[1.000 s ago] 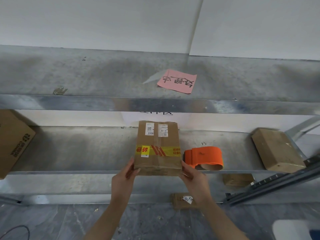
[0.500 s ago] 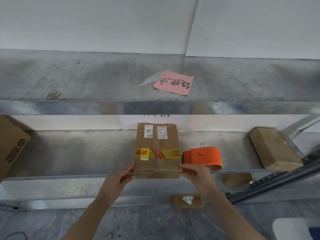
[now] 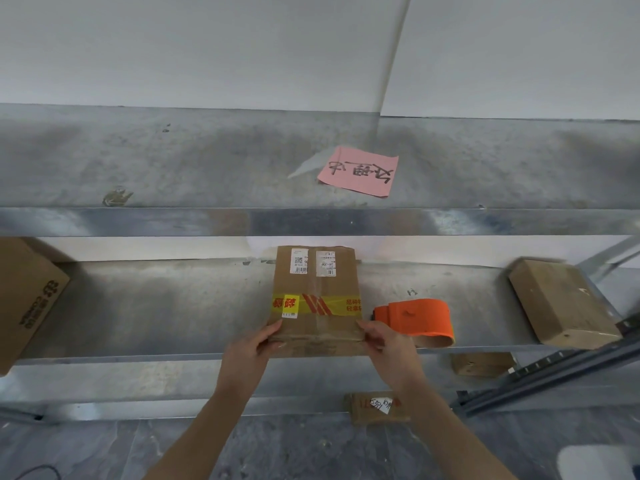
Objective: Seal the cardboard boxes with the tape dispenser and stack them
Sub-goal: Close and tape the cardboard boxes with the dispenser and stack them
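A brown cardboard box [image 3: 317, 289] with a yellow and red tape band and two white labels lies on the middle metal shelf [image 3: 156, 306]. My left hand [image 3: 251, 355] grips its near left corner, thumb on top. My right hand [image 3: 386, 346] grips the near right corner the same way. The orange tape dispenser [image 3: 417, 320] with its brown tape roll lies on the shelf just right of the box, close behind my right hand.
A large printed box [image 3: 26, 299] stands at the shelf's left end and a plain box [image 3: 561, 303] at the right end. A pink note [image 3: 360, 171] lies on the upper shelf. Two small boxes [image 3: 377, 408] sit on lower levels.
The box has stayed on the shelf between both hands. My thumbs have shifted onto its top near edge, and the view has tilted slightly.
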Demonstrator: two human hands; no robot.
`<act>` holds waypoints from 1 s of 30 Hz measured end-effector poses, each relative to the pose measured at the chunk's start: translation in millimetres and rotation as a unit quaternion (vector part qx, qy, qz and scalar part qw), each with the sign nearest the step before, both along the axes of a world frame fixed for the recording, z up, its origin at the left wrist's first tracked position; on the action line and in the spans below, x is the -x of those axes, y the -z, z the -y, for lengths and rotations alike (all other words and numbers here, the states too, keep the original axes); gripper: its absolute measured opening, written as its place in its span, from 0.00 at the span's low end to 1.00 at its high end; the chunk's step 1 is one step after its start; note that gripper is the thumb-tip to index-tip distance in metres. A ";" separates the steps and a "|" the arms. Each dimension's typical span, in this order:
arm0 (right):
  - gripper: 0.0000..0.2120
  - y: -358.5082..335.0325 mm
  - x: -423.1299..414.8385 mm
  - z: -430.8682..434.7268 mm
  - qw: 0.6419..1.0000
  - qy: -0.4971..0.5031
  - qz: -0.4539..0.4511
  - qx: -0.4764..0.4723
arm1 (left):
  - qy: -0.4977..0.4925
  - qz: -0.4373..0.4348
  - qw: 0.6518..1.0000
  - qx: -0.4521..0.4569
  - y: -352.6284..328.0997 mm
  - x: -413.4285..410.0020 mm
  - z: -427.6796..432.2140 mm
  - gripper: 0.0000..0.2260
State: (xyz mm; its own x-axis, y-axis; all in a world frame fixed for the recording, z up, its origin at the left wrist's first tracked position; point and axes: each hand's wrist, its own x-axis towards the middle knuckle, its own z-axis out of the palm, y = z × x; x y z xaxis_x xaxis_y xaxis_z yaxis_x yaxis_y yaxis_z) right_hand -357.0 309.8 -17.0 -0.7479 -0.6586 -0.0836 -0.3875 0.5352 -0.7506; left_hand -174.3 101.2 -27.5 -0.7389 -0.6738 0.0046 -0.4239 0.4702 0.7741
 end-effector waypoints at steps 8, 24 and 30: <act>0.18 -0.3 5.3 0.2 0.999 0.033 0.031 0.027 | 0.033 -0.009 0.999 -0.029 0.2 -2.5 10.0 0.28; 0.51 14.5 2.6 6.3 0.990 -0.021 0.133 -0.034 | 0.127 -0.018 0.979 -0.156 19.5 18.0 18.9 0.50; 0.51 11.4 -10.8 -3.6 0.992 -0.007 0.127 -0.014 | 0.107 -0.048 0.982 -0.151 18.6 10.2 4.0 0.46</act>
